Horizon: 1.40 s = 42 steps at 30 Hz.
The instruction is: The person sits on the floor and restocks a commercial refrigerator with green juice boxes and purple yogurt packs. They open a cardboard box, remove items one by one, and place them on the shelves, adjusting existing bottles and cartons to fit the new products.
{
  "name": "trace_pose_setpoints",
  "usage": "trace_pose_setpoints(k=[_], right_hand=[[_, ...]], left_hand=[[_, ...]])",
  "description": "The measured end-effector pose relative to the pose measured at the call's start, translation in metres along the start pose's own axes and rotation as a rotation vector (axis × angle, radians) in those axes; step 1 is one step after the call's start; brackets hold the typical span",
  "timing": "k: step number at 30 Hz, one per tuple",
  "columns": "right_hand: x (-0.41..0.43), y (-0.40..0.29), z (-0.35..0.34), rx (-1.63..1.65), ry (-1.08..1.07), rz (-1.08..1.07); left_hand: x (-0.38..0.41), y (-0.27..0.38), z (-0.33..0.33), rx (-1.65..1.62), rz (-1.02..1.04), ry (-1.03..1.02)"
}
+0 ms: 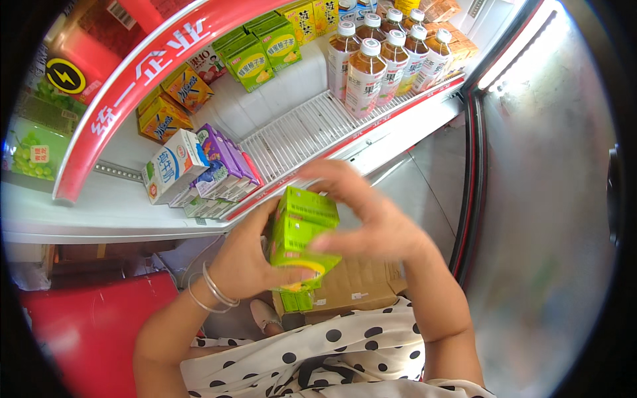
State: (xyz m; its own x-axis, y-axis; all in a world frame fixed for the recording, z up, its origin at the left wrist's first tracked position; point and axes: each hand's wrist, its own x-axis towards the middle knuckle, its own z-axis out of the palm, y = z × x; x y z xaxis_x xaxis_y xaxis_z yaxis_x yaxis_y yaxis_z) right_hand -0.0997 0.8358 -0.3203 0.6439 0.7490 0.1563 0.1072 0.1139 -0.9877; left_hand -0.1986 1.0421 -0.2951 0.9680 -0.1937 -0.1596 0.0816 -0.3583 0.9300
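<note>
Two green drink cartons [306,231] sit together, one against the other, in my left hand [241,256], its thumb across the front carton's yellow-marked face. Blurred by motion, my right hand [383,226] is at their right side. Its fingers are spread in a curve and its thumb overlaps the cartons' edge; contact cannot be made out. Below, more green cartons [297,301] lie in an open cardboard box [368,281]. Ahead is a refrigerator's wire shelf [286,139], where matching green cartons [259,57] stand in rows towards the back.
Several bottled teas [368,79] line the shelf's right end. A white milk carton [174,166] and purple cartons [219,164] stand at its left. Orange cartons [164,119] are behind them. The glass door [542,199] hangs open at right; a red surface [99,333] is at lower left.
</note>
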Motion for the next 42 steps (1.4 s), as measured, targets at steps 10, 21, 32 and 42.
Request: trace_pose_setpoints(k=[10,21,32,42], right_hand=[[0.015,0.244,-0.123,-0.766,1.229,0.274],[0.055,0.281,-0.143,-0.807,1.515,0.448],[0.056,0.269,-0.143,-0.846,1.484,0.576],[0.059,0.276,-0.142,-0.941,1.503,0.525]], left_hand=[[0.126,0.03,-0.069,-0.378,0.336,0.646],[0.227,0.007,-0.2,-0.059,0.583,0.891],[0.3,0.012,-0.214,0.439,0.528,0.644],[0.302,0.007,-0.219,0.498,0.582,0.667]])
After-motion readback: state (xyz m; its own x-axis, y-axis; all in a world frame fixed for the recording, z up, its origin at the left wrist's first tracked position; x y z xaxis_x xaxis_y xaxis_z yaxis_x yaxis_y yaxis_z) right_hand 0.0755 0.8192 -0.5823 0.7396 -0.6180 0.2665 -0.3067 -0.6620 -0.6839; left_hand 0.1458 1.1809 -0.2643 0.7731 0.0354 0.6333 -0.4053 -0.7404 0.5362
